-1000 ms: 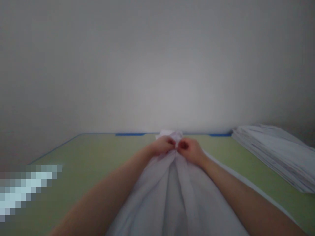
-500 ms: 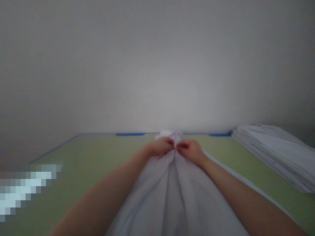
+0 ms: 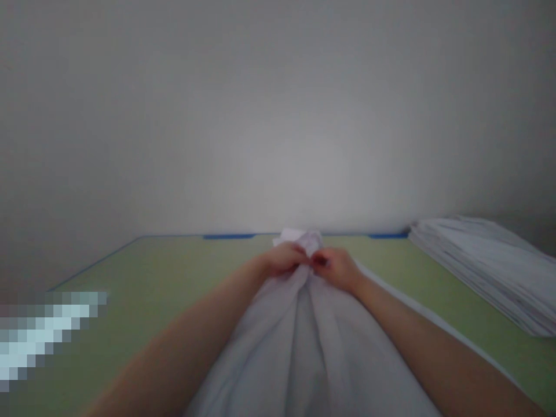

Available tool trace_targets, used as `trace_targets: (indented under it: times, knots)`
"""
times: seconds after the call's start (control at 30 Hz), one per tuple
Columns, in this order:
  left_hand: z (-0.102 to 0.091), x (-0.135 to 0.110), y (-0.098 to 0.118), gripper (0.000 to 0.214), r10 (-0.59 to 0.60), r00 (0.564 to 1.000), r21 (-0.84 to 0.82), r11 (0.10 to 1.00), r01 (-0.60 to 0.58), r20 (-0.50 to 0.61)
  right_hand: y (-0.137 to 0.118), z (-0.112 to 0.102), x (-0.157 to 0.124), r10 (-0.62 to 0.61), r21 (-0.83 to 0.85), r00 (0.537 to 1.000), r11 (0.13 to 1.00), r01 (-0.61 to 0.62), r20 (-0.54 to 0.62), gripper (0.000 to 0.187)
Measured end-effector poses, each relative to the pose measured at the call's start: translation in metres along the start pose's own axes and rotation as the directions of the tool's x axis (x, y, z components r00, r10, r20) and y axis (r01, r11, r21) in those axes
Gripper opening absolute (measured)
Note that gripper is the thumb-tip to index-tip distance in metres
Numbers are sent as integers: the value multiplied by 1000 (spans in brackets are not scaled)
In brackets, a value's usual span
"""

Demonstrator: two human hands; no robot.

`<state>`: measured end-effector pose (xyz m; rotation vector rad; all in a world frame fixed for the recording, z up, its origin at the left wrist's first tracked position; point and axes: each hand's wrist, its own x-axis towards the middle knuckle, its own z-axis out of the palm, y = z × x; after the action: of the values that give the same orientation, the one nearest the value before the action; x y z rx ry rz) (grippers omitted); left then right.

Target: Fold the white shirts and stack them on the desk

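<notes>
The white cloth [image 3: 304, 347] lies directly under and between my fingers, its long axis running from the bottom edge of the frame up to a bunched end [image 3: 299, 236] just above centre. My left hand [image 3: 286, 258] and right hand [image 3: 336, 266] meet at that gathered neck, equally near it, left hand on its left side, right hand on its right. The fingers of both are closed, pinching the cloth; blur hides exactly which layer each has. Folds fan down from the pinch between my forearms. Around it spreads the green table [image 3: 174, 295], blue strips [image 3: 229, 236] along its far edge and the grey wall [image 3: 278, 116] beyond. A stack of flat white pieces [image 3: 490, 266] sits at the right, well apart from my hands; nothing stands between them and the cloth.
</notes>
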<state>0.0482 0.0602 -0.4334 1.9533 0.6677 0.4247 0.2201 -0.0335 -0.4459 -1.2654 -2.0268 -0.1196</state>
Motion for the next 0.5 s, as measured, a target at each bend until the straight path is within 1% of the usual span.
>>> trace_targets:
  times: [0.07, 0.17, 0.23, 0.33, 0.4, 0.5]
  knots:
    - [0, 1, -1, 21, 2, 999, 97, 995, 3, -49, 0, 2, -1, 13, 2, 1000, 1000, -13, -13, 10]
    - [0, 1, -2, 23, 2, 994, 201, 979, 20, -109, 3, 8, 0, 102, 76, 994, 992, -100, -25, 15]
    - [0, 0, 0, 23, 14, 993, 241, 970, 16, -121, 5, 11, 2, 200, 135, 979, 972, -193, -33, 16]
    - [-1, 0, 4, 22, 47, 990, 297, 955, -6, -132, 6, 13, 6, 332, 195, 943, 927, -320, -30, 17]
    - [-1, 0, 5, 20, 71, 987, 331, 944, -21, -141, 5, 12, 9, 385, 231, 923, 898, -374, -5, 17]
    - [-2, 0, 6, 20, 101, 984, 364, 931, -42, -145, 2, 10, 10, 417, 297, 908, 863, -410, 42, 15]
